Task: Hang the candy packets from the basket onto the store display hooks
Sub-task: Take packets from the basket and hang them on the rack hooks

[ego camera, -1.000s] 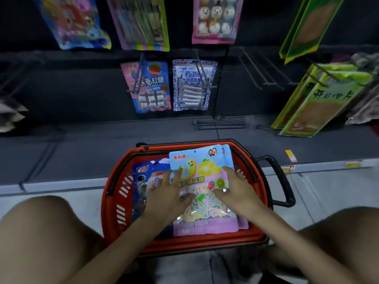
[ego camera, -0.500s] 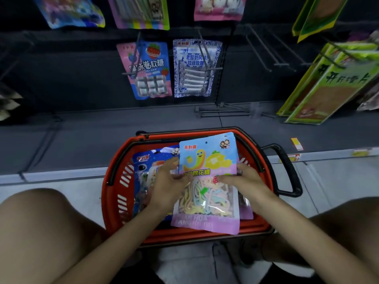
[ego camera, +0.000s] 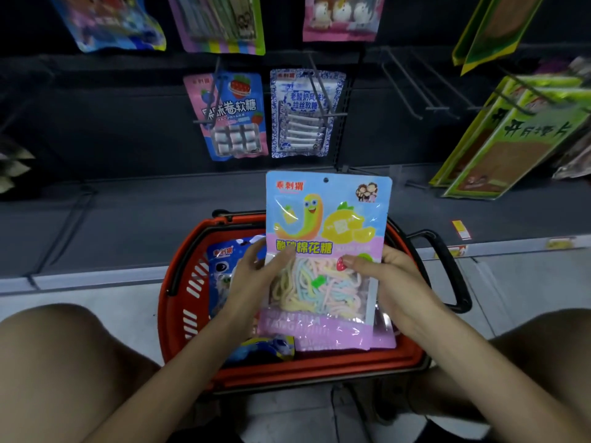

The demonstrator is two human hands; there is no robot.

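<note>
- Two hands hold one candy packet [ego camera: 326, 225] upright over the red basket [ego camera: 179, 302], its printed face toward the camera and its hang hole at the top edge.
- The left hand [ego camera: 252, 276] grips the packet's left edge at mid-height, thumb curled onto the front and fingers behind.
- The right hand [ego camera: 393, 282] grips the right edge at the same height, thumb pressed on the front near the printed strawberry, fingers curled behind.
- The packet's top half stands above both hands, and its lilac bottom band hangs below them, just over the basket's near rim.
- A second lilac packet [ego camera: 383, 337] shows behind the lower right corner; whether the right hand holds it too cannot be told.
- A blue packet [ego camera: 224, 266] lies in the basket's left side, under the left hand.
- Bare display hooks [ego camera: 403, 87] jut from the dark panel up and to the right of the held packet, well apart from it.
- A pink-and-blue packet [ego camera: 233, 113] and a blue-and-white packet [ego camera: 303, 113] hang on hooks directly above it.
- Green packets [ego camera: 511, 139] hang at the far right.
</note>
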